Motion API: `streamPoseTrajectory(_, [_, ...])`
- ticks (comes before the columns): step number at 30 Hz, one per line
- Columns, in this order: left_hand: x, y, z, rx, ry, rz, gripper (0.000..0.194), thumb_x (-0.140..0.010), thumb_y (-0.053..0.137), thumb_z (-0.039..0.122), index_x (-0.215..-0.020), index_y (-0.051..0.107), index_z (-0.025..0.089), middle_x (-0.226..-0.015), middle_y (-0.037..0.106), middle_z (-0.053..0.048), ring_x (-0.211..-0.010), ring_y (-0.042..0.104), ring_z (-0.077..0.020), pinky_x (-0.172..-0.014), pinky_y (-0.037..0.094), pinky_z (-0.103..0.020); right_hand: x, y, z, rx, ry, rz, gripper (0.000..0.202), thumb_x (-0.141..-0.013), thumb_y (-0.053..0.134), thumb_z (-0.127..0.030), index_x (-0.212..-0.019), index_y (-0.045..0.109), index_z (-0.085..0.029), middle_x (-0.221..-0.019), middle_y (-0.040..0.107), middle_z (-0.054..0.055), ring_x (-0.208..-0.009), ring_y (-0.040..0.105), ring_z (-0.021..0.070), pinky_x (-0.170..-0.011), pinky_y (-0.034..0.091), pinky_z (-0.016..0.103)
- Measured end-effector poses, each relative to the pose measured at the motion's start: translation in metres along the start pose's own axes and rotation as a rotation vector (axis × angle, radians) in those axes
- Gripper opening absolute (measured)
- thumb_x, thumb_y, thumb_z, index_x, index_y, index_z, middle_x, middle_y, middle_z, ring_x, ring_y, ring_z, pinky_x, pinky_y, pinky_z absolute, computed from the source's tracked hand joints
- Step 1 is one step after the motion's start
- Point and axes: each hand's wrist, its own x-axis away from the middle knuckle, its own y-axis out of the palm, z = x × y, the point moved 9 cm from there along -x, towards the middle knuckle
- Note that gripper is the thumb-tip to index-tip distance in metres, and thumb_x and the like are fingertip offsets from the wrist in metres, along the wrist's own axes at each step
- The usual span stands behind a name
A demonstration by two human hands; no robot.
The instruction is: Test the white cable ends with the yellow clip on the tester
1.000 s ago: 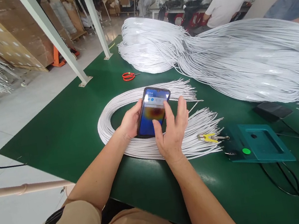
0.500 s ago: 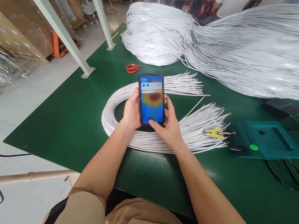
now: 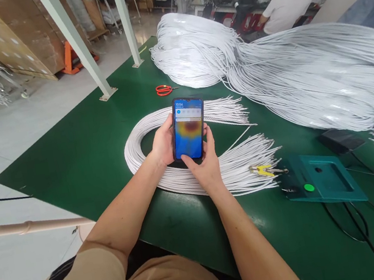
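Note:
A smartphone (image 3: 189, 130) with a lit blue and yellow screen is held upright in front of me. My left hand (image 3: 164, 146) grips its left edge, fingers partly hidden behind it. On the lower right, my right hand (image 3: 207, 165) wraps the phone's edge, its thumb at the bottom of the screen. Beneath both hands a bundle of white cables (image 3: 134, 150) lies bent in a U, its loose ends pointing right. A yellow-handled clip (image 3: 264, 170) rests on the lower cable ends. Beyond the phone lie red-handled scissors (image 3: 164, 90).
The green table (image 3: 63, 145) carries a large heap of white cables (image 3: 304, 74) at the back right. A teal device with a green button (image 3: 324, 177) sits at right, with black cords (image 3: 360, 226). Posts (image 3: 77, 43) rise from the far edge. A person (image 3: 289, 0) sits beyond.
The camera view has shifted slightly, so the table things appear lower and a little to the left. Both hands still hold the phone; its screen panel's icons look different.

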Motion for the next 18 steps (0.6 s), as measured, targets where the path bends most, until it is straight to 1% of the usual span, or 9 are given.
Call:
streamPoseTrajectory(2, [0.0,0.001,0.0,-0.009,-0.002,-0.003,0.072,-0.096,0.033,0.062,-0.134,0.058,0.007,-0.12,0.069,-0.021,-0.115,0.065,-0.0357,-0.103,0.048,-0.054,0.001,0.001,0.0,-0.005,0.004,0.002,0.107,-0.071,0.076,-0.031,-0.159,0.016,-0.023,-0.147,0.051,0.013,-0.125,0.059,0.0284,-0.102,0.053,0.045])
streamPoseTrajectory(4, [0.001,0.002,0.0,-0.017,0.005,-0.009,0.071,-0.096,0.034,0.062,-0.134,0.059,0.007,-0.119,0.069,-0.021,-0.116,0.065,-0.0358,-0.104,0.048,-0.054,0.001,0.002,-0.001,-0.012,-0.009,0.007,0.106,-0.072,0.076,-0.032,-0.159,0.016,-0.022,-0.152,0.046,0.015,-0.13,0.055,0.0287,-0.105,0.05,0.045])
streamPoseTrajectory(6, [0.001,0.003,-0.001,-0.024,0.015,-0.004,0.071,-0.096,0.032,0.062,-0.134,0.059,0.008,-0.118,0.07,-0.02,-0.116,0.065,-0.0354,-0.104,0.047,-0.053,0.002,-0.004,-0.005,0.012,-0.05,0.056,0.101,-0.075,0.073,-0.037,-0.158,0.018,-0.02,-0.155,0.04,0.016,-0.138,0.047,0.0292,-0.11,0.045,0.048])
streamPoseTrajectory(7, [0.002,0.003,-0.001,-0.03,0.019,-0.001,0.071,-0.097,0.032,0.061,-0.134,0.059,0.008,-0.117,0.07,-0.019,-0.116,0.065,-0.0351,-0.105,0.047,-0.052,0.003,-0.01,-0.009,0.046,-0.087,0.101,0.097,-0.078,0.071,-0.039,-0.158,0.019,-0.02,-0.156,0.038,0.016,-0.142,0.043,0.0294,-0.113,0.041,0.049])
streamPoseTrajectory(10, [0.002,0.005,-0.003,-0.059,0.017,-0.01,0.07,-0.098,0.03,0.06,-0.133,0.06,0.008,-0.116,0.071,-0.019,-0.114,0.066,-0.0345,-0.105,0.047,-0.05,0.008,-0.029,-0.033,0.237,-0.279,0.259,0.079,-0.089,0.06,-0.042,-0.156,0.026,-0.021,-0.159,0.032,0.015,-0.148,0.031,0.0294,-0.118,0.032,0.054])
streamPoseTrajectory(12, [0.001,0.006,-0.007,-0.079,0.001,-0.027,0.071,-0.098,0.029,0.059,-0.131,0.062,0.006,-0.116,0.071,-0.02,-0.114,0.066,-0.0346,-0.106,0.046,-0.05,0.014,-0.035,-0.052,0.395,-0.423,0.325,0.07,-0.092,0.055,-0.04,-0.155,0.031,-0.022,-0.162,0.026,0.015,-0.151,0.025,0.03,-0.119,0.027,0.055])
streamPoseTrajectory(13, [0.001,0.006,-0.008,-0.085,-0.009,-0.033,0.07,-0.098,0.03,0.059,-0.13,0.062,0.006,-0.115,0.071,-0.02,-0.113,0.066,-0.0347,-0.106,0.046,-0.05,0.017,-0.035,-0.059,0.464,-0.47,0.342,0.067,-0.093,0.054,-0.039,-0.154,0.034,-0.021,-0.163,0.024,0.015,-0.152,0.022,0.0306,-0.119,0.025,0.056])
streamPoseTrajectory(15, [0.001,0.006,-0.011,-0.092,-0.02,-0.027,0.068,-0.098,0.032,0.058,-0.129,0.064,0.008,-0.114,0.072,-0.018,-0.114,0.066,-0.0345,-0.106,0.046,-0.05,0.019,-0.035,-0.068,0.571,-0.499,0.352,0.062,-0.094,0.052,-0.039,-0.152,0.038,-0.022,-0.164,0.02,0.015,-0.153,0.017,0.0326,-0.119,0.022,0.059])
streamPoseTrajectory(18, [0.002,0.001,-0.012,-0.109,-0.003,0.032,0.059,-0.098,0.037,0.052,-0.126,0.066,0.009,-0.112,0.073,-0.015,-0.115,0.066,-0.0327,-0.109,0.045,-0.049,0.021,-0.032,-0.072,0.656,-0.488,0.347,0.06,-0.095,0.052,-0.041,-0.151,0.042,-0.023,-0.166,0.015,0.013,-0.154,0.01,0.0355,-0.119,0.015,0.062])
